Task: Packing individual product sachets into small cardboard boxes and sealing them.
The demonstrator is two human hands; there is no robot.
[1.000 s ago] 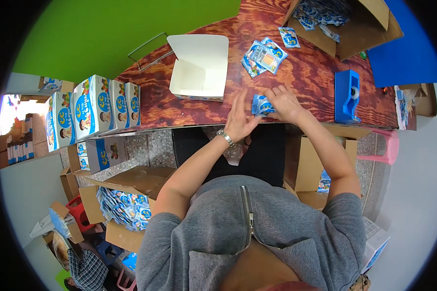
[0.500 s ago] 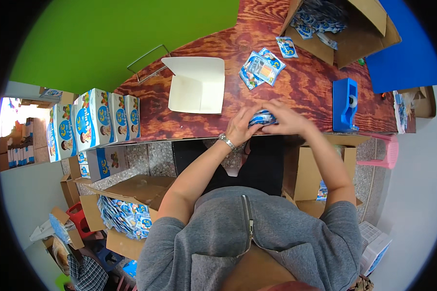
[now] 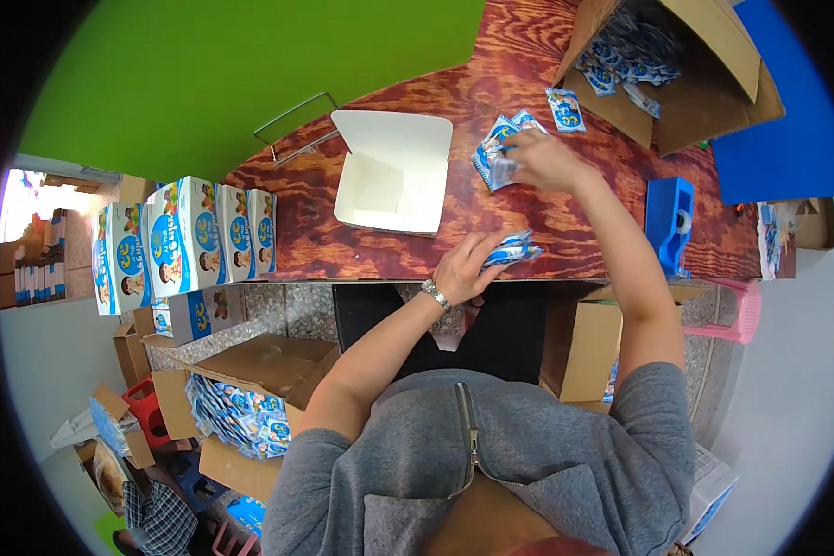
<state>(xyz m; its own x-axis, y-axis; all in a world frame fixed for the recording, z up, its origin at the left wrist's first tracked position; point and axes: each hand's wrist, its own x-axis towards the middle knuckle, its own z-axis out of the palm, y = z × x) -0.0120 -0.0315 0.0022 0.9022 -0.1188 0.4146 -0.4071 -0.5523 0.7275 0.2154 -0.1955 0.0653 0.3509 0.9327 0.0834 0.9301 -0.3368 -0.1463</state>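
Left hand [image 3: 461, 271]: closed around a small stack of blue-and-white sachets [image 3: 512, 249], held at the near edge of the wooden table [image 3: 389, 250], right of the open white box [image 3: 391, 183]. The stack lies roughly flat; its long axis runs along the near edge, the free end pointing right and slightly toward the far side.

Right hand [image 3: 547, 159]: fingers bent down over the loose sachets [image 3: 494, 157] in a small pile toward the far edge, near the cardboard carton [image 3: 704, 65]. Whether it has one pinched yet cannot be told. The pile is fanned, with no single heading.

Handling note: the step in hand appears to be gathering sachets into the left-hand stack. Judged best done by lifting only a few at a time, turning them to match the stack's axis, and keeping edges flush so the bundle should sit squarely in the white box.

Also present: blue tape dispenser [image 3: 669, 222], right end of table.
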